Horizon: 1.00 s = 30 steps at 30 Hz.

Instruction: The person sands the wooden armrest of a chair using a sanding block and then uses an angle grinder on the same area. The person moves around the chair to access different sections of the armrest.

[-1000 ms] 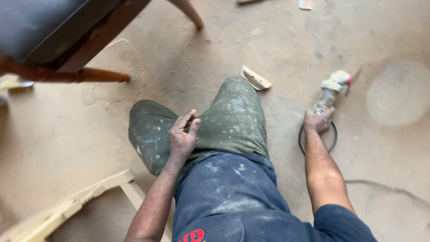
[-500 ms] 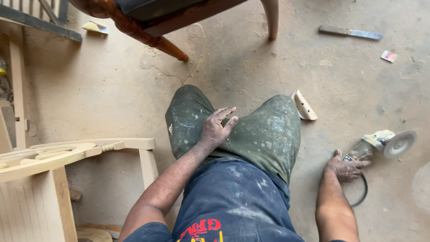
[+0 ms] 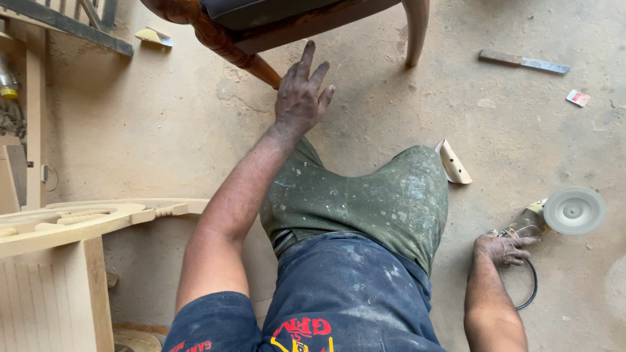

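Observation:
My left hand [image 3: 301, 91] is stretched forward with fingers spread, just below the turned brown leg [image 3: 225, 47] of a wooden chair with a dark seat [image 3: 280, 16]; it holds nothing. My right hand [image 3: 505, 248] rests on the dusty floor at the right, fingers curled around the body of an angle grinder [image 3: 529, 223] whose round sanding disc [image 3: 574, 210] faces up. The grinder's black cord [image 3: 529, 293] loops behind my wrist. My knees in green paint-spotted trousers [image 3: 365, 195] fill the middle.
An unfinished pale wooden chair frame [image 3: 72, 225] lies at the left. A small wood offcut [image 3: 453, 163] sits beside my knee. A flat chisel-like blade [image 3: 525, 62] and a small red-and-white scrap [image 3: 578, 98] lie at the far right. Another chair leg [image 3: 416, 29] stands ahead.
My left hand lifted off my knee and reached forward toward the chair leg. The view tilted forward. My right hand stayed on the grinder.

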Each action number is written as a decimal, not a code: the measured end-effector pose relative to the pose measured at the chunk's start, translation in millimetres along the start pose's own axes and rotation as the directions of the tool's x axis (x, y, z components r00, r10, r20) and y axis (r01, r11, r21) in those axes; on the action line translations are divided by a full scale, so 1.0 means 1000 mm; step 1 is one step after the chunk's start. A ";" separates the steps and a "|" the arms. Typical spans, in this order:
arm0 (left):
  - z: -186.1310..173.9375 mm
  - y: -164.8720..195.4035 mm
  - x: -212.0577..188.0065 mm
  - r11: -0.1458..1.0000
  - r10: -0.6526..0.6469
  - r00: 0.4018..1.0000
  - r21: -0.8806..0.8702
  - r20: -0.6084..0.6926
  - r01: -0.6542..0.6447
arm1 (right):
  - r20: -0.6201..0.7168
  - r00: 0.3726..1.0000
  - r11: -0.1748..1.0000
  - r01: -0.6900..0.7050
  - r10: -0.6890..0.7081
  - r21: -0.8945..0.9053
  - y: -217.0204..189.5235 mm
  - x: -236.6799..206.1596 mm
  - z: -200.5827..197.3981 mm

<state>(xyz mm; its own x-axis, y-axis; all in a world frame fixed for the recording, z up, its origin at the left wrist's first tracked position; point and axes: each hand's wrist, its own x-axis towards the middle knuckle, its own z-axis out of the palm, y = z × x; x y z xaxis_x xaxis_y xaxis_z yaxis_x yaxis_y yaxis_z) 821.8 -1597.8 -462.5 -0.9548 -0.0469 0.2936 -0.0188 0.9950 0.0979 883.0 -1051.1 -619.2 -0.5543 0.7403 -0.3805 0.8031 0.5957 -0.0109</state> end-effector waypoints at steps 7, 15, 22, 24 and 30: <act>0.007 -0.007 0.051 0.978 0.095 0.995 0.187 -0.014 -0.090 | -0.042 0.998 0.999 -0.034 0.036 0.036 -0.007 -0.008 -0.006; -0.028 -0.042 0.016 0.983 -0.076 0.994 0.173 0.076 0.061 | -0.273 0.955 0.966 0.170 -0.113 0.194 -0.001 -0.036 0.006; -0.051 -0.035 0.011 0.980 -0.189 0.981 0.076 0.044 0.186 | -0.042 0.677 0.679 0.732 -0.734 -0.058 -0.050 -0.038 0.017; -0.055 -0.026 0.013 0.987 -0.153 0.988 0.042 0.018 0.152 | -0.017 0.610 0.610 0.789 -0.792 -0.075 -0.083 -0.034 0.019; -0.054 -0.002 0.024 0.998 -0.059 0.998 -0.035 0.037 0.061 | 0.235 0.622 0.593 0.783 -0.747 -0.187 -0.139 -0.027 0.015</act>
<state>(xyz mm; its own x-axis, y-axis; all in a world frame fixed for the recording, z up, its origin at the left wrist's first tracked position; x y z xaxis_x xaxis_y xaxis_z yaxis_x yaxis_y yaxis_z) 815.0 -1605.9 -404.5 -0.9622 -0.1027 0.2522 -0.0664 0.9867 0.1486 789.3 -1158.8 -620.8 -0.8933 -0.0583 -0.4457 0.0008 0.9913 -0.1314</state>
